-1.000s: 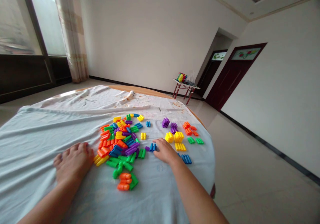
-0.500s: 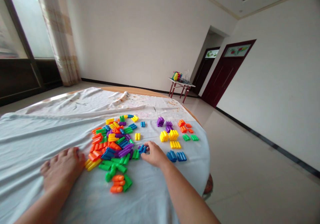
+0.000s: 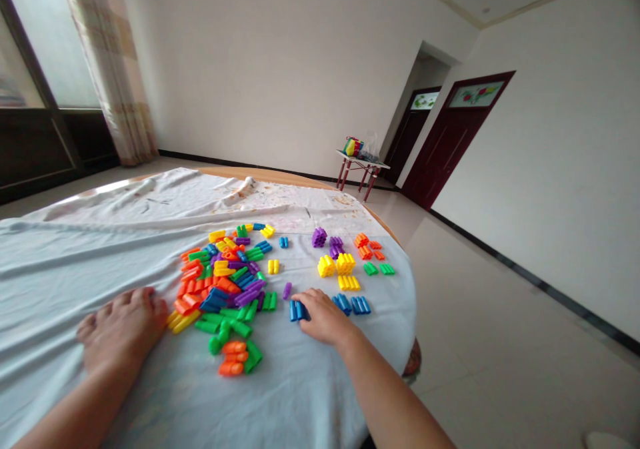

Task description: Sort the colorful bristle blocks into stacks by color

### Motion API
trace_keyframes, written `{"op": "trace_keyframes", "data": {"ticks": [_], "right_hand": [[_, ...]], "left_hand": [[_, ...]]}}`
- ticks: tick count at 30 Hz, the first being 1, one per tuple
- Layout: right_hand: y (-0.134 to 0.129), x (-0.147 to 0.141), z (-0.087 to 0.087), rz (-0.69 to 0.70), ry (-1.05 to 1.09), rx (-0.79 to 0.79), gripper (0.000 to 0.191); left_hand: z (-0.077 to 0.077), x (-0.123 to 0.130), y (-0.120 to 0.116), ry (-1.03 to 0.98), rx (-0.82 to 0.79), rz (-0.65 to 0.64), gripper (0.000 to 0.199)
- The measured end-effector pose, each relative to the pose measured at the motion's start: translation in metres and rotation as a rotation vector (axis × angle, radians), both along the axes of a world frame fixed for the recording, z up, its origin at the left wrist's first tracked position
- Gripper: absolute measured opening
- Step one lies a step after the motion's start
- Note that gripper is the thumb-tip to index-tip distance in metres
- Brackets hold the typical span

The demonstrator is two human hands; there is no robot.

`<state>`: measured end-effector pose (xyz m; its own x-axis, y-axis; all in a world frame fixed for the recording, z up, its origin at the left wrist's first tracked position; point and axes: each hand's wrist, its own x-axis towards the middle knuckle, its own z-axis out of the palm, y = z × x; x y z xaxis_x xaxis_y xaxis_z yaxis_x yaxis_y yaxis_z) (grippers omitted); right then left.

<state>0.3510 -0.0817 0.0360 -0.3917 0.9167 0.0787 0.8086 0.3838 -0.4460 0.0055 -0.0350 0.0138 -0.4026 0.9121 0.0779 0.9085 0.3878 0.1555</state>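
In the head view my right hand (image 3: pixel 324 317) pinches a blue tube-shaped building block (image 3: pixel 297 311) between thumb and fingers, low over the cloth. A single purple tube block (image 3: pixel 287 290) lies just beyond it. Behind that hand are more blue tube blocks (image 3: pixel 361 305), one partly covered by the fingers. My left hand (image 3: pixel 123 325) lies palm down on the cloth with its fingers spread, holding nothing. Its fingertips are close to a yellow block (image 3: pixel 186 321) at the edge of a mixed pile of orange, green, purple and blue tube blocks (image 3: pixel 249 293).
On the right are colour groups: purple blocks (image 3: pixel 319 237), yellow blocks (image 3: pixel 345 263), orange blocks (image 3: pixel 365 252) and green blocks (image 3: pixel 387 269). A light blue cloth (image 3: pixel 165 402) covers the round table. A small side table (image 3: pixel 367 163) stands by the far wall.
My right hand has moved right and slightly nearer with the blue block, away from the pile. The purple block now lies apart on the cloth. My left hand stays in place.
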Motion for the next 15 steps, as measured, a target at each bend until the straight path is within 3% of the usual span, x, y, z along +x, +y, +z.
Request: {"op": "trace_keyframes", "data": {"ticks": [10,15], "right_hand": [[0.000,-0.001,0.005,0.007,0.069,0.056,0.043],[-0.007,0.035,0.022,-0.082,0.191,0.192,0.048]], "left_hand": [[0.001,0.001,-0.002,0.000,-0.012,-0.011,0.060],[0.001,0.001,-0.001,-0.004,-0.002,-0.003,0.061]]}}
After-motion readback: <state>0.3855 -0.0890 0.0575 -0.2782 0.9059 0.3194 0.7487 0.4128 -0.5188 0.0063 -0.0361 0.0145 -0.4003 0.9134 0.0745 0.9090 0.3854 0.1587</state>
